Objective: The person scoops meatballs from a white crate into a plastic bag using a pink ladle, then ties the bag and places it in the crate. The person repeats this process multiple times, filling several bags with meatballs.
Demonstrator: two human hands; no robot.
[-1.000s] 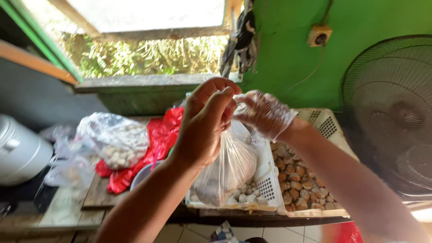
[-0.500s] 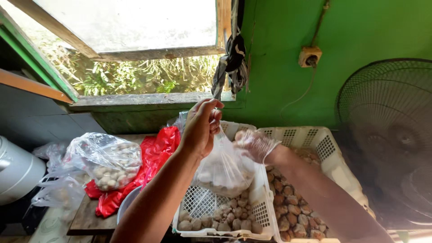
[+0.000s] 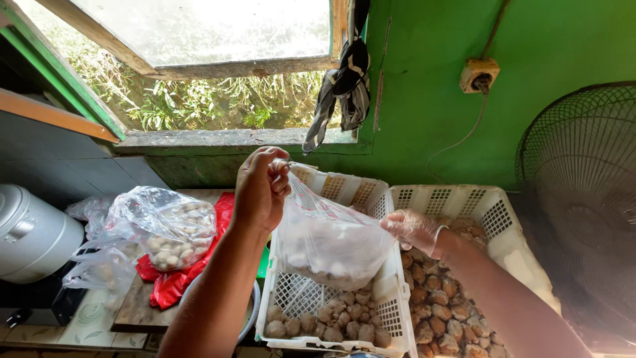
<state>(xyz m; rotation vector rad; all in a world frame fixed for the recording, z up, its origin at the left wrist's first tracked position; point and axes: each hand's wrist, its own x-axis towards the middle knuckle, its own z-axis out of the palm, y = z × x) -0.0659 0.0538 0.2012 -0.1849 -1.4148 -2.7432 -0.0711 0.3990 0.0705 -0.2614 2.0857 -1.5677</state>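
My left hand [image 3: 260,189] pinches the gathered top of a clear plastic bag [image 3: 328,238] with pale round balls in its bottom. The bag hangs tilted over a white slotted basket [image 3: 301,303] that has more of the same balls at its near end. My right hand [image 3: 414,231], in a thin clear glove, rests against the bag's right side with its fingers spread, over the rim between this basket and a second white basket [image 3: 493,219] full of brown balls.
A tied clear bag of balls [image 3: 171,225] lies on red plastic [image 3: 173,282] at the left, beside a metal pot [image 3: 30,232]. A standing fan [image 3: 583,205] fills the right. Behind are a green wall, an open window and a hanging dark cloth [image 3: 341,86].
Both hands were together at the bag's top. My right hand has let go and dropped to the bag's side, and the bag has come lower over the left basket.
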